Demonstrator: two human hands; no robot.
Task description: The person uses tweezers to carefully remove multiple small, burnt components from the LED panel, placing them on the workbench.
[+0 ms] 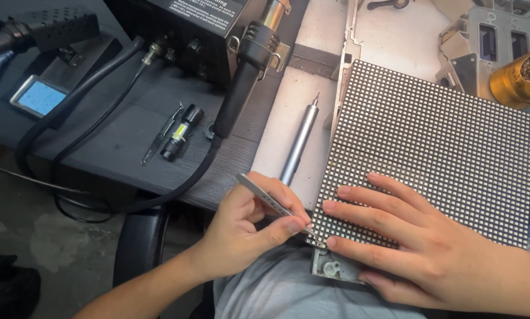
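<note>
My left hand [244,233] grips slim metal tweezers [263,195], and their tip touches the near left corner of a black LED matrix panel [448,130]. The panel lies on the bench in a metal frame, its grid of small white dots facing up. My right hand [418,245] rests flat on the panel's near edge with its fingers spread and pointing left, pressing down close to the tweezer tip. A grey shirt shows below both hands.
A silver pen-shaped tool [298,139] lies left of the panel. A black hot-air handle [245,74] leans on a black station [200,29], its hose looping off the bench. A small flashlight [181,133], a small blue-screened device [39,97] and a brass pot [522,77] stand around.
</note>
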